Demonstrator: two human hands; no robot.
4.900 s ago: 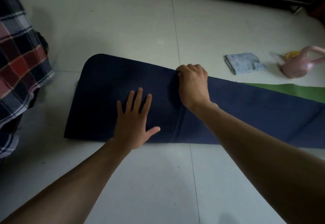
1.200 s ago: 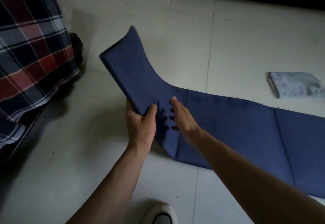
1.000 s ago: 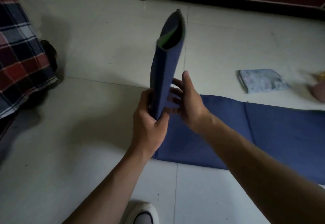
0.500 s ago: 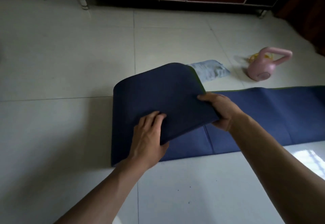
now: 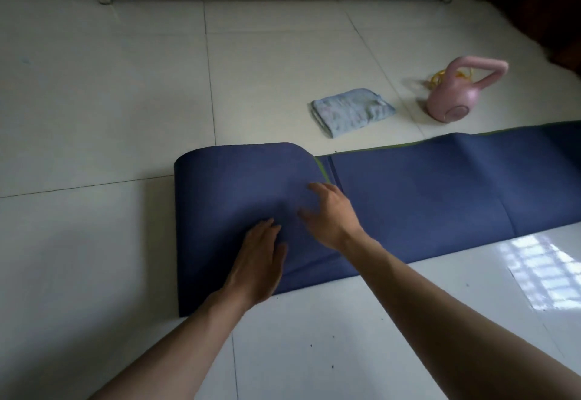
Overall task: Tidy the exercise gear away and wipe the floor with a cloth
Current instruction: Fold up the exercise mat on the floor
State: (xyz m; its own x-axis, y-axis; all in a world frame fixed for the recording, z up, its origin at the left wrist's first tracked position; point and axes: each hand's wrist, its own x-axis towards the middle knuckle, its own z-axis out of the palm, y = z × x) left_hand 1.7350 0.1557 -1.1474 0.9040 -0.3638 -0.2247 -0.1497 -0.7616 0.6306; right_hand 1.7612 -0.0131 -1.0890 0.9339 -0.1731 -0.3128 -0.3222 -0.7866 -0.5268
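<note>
Left hand (image 5: 261,258), right hand (image 5: 330,214) flat on one mat (image 5: 440,192), one cloth (image 5: 352,110)

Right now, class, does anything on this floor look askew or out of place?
The folded mat end bulges rather than lying flat, its far corner curling to show green, under the left hand and right hand. The pink kettlebell seems tipped over near the cloth.

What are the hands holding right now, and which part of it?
Nothing is held. The left hand and the right hand both rest open, fingers flat, on top of the folded end of the blue exercise mat.
</note>
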